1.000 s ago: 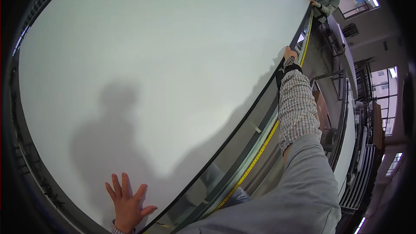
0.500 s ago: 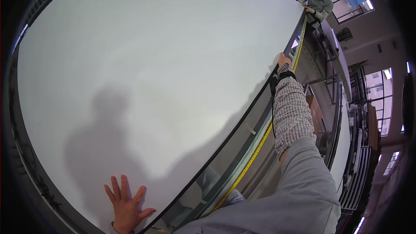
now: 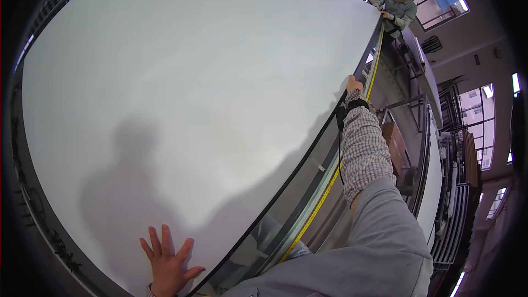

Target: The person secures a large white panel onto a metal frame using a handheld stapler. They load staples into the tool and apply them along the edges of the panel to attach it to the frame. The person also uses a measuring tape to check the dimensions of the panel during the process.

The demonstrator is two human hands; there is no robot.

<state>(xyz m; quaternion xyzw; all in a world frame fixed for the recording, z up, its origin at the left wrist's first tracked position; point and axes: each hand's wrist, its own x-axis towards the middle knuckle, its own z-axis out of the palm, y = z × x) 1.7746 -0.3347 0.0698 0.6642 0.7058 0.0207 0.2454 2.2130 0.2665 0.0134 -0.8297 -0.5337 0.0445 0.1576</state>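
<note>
A large smooth white panel (image 3: 192,77) with a black edge fills most of the head view; shadows fall across it. Flat on its near left part rests my left hand (image 3: 169,267), palm down with the fingers spread. My right arm reaches far along the panel's right edge. There my right hand (image 3: 353,83) is curled over the dark edge; its fingertips are partly hidden. Just outside that edge, a yellow measuring tape (image 3: 324,195) runs along the glass and metal rim of the table.
At the far right corner a co-worker (image 3: 400,8) in a cap and grey-green top has their hands at the panel's edge. To the right stand a metal frame (image 3: 407,102), a brown board (image 3: 397,146) and a rack of metal bars (image 3: 454,225).
The view has shifted slightly, so both hands appear a little lower in the picture. My left hand stays flat and my right hand stays on the edge.
</note>
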